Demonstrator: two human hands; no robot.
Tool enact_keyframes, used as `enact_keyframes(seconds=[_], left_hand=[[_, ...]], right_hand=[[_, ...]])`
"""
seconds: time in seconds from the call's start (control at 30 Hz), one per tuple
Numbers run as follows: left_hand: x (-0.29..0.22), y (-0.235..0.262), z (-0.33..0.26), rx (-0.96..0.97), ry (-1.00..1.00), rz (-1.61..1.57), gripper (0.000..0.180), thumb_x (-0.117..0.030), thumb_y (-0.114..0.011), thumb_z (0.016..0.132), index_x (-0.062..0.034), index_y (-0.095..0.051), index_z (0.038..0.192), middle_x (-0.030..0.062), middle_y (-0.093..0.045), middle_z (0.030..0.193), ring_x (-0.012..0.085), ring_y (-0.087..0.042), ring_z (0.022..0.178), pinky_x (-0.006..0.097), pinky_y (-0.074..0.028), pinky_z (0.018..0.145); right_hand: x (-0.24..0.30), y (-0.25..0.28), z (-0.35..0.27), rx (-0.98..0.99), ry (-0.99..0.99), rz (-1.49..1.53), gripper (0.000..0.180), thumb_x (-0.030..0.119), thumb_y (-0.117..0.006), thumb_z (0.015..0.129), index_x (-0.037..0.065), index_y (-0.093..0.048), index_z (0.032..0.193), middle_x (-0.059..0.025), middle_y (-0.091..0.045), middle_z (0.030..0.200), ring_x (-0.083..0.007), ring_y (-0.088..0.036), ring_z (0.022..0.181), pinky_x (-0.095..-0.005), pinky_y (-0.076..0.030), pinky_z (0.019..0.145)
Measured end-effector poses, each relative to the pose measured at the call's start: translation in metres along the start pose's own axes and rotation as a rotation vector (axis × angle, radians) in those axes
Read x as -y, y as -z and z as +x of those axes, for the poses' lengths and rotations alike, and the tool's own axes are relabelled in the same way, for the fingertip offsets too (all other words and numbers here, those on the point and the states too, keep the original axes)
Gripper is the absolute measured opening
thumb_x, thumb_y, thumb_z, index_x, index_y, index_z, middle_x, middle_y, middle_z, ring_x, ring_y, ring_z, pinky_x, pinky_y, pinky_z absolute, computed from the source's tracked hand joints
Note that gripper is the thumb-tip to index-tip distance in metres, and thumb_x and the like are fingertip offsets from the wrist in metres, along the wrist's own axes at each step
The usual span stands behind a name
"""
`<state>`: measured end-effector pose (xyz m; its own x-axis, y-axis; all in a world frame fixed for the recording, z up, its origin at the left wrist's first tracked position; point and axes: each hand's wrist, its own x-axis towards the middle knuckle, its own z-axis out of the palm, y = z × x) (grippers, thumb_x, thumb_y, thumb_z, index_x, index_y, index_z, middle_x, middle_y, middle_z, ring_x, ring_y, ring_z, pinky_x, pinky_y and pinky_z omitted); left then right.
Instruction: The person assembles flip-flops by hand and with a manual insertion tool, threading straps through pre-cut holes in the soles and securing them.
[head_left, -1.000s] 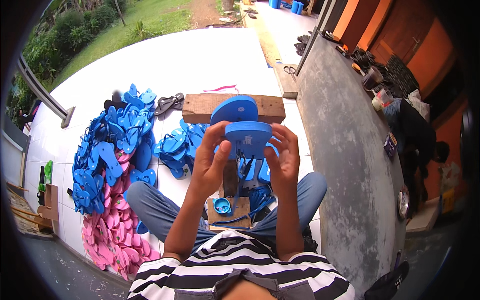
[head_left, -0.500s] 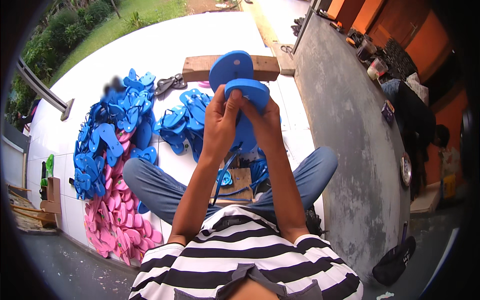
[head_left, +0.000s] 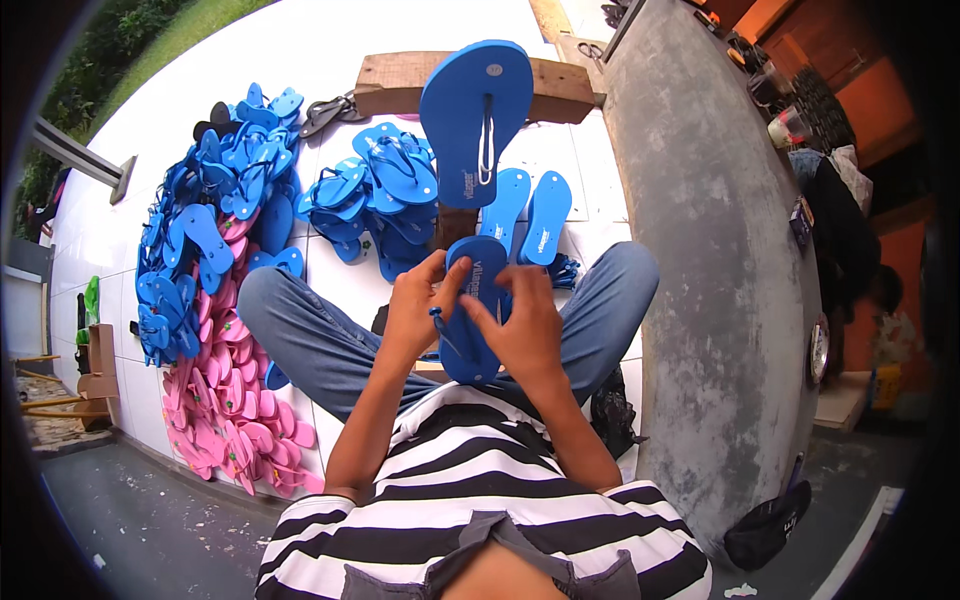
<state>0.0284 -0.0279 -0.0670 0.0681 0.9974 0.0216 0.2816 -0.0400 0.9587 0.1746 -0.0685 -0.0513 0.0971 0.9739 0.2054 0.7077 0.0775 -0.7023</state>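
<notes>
1. The blue flip-flop sole [head_left: 475, 310] is a flat, rounded slab of bright blue foam with small pale print near its upper end; it sits upright in the person's lap, between the two knees in blue jeans.
2. A thin blue strap [head_left: 443, 328] pokes out at the sole's left edge, under the thumb.
3. The left hand [head_left: 418, 305] grips the sole's left edge, fingers curled behind it and thumb pressing on the front.
4. The right hand [head_left: 525, 325] clasps the right edge, fingers folded onto the face of the sole, so both hands hold it at once.
5. Just above the hands a second blue sole [head_left: 476, 120] stands upright on a wooden post [head_left: 455, 225], with a pale strap running down its middle.
6. Two more bare blue soles [head_left: 528, 215] lie side by side on the white tiled floor [head_left: 250, 60], right of the post.
7. No bins show; the stock lies in loose heaps on the tiles: a pile of finished blue flip-flops [head_left: 375, 190] near the post, a larger blue pile [head_left: 205, 230] farther left, and a pink pile [head_left: 225, 410] below it.
8. A wooden block [head_left: 400, 90] lies across the floor behind the standing sole.
</notes>
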Motion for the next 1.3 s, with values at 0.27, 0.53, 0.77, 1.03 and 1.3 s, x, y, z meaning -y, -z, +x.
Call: enact_keyframes(seconds=[0.27,0.53,0.77,1.03,1.3], left_hand=[[0.038,0.018,0.009,0.098,-0.099,0.275,0.029,-0.027,-0.073,0.085,-0.0031,-0.069,0.1,0.0157,-0.067,0.091,0.0279,-0.062,0.088,0.034,-0.05,0.071],[0.064,0.024,0.006,-0.102,0.016,-0.085,0.024,-0.018,-0.07,0.091,0.0037,-0.065,0.099,0.011,-0.072,0.092,0.0128,-0.067,0.083,0.026,-0.051,0.072],[-0.004,0.043,0.021,0.134,-0.124,-0.262,0.025,-0.003,-0.065,0.09,-0.0007,-0.055,0.113,0.0111,-0.069,0.103,0.0138,-0.066,0.093,0.026,-0.051,0.081],[-0.051,0.03,0.042,0.187,-0.831,-0.336,0.058,0.0,-0.081,0.065,-0.0103,-0.042,0.106,0.0161,-0.057,0.105,0.028,-0.059,0.099,0.04,-0.05,0.088],[-0.067,0.028,0.066,0.023,-0.933,-0.383,0.063,-0.008,-0.09,0.06,-0.0115,-0.04,0.1,0.0149,-0.054,0.097,0.0249,-0.057,0.087,0.036,-0.053,0.076]], right_hand=[[-0.026,-0.055,-0.003,0.245,0.177,-0.134,0.019,0.023,-0.064,0.088,0.005,-0.059,0.082,-0.0112,-0.062,0.078,-0.0306,-0.065,0.073,-0.0429,-0.051,0.062],[-0.007,-0.02,-0.024,0.551,0.011,0.342,0.015,0.02,-0.059,0.092,0.005,-0.059,0.091,-0.0129,-0.059,0.081,-0.0337,-0.059,0.066,-0.041,-0.046,0.061],[-0.002,0.008,0.008,0.017,-0.055,0.345,0.021,0.017,-0.071,0.087,0.005,-0.062,0.102,-0.0116,-0.061,0.1,-0.0254,-0.062,0.09,-0.036,-0.049,0.069],[0.021,0.043,0.058,-0.167,0.515,0.327,0.043,-0.004,-0.077,0.071,0.008,-0.068,0.112,-0.008,-0.064,0.103,-0.0265,-0.063,0.092,-0.0361,-0.053,0.077],[0.025,0.04,0.076,-0.271,0.506,0.501,0.029,-0.004,-0.08,0.073,0.004,-0.065,0.097,-0.0122,-0.07,0.101,-0.0249,-0.069,0.094,-0.0321,-0.058,0.078]])
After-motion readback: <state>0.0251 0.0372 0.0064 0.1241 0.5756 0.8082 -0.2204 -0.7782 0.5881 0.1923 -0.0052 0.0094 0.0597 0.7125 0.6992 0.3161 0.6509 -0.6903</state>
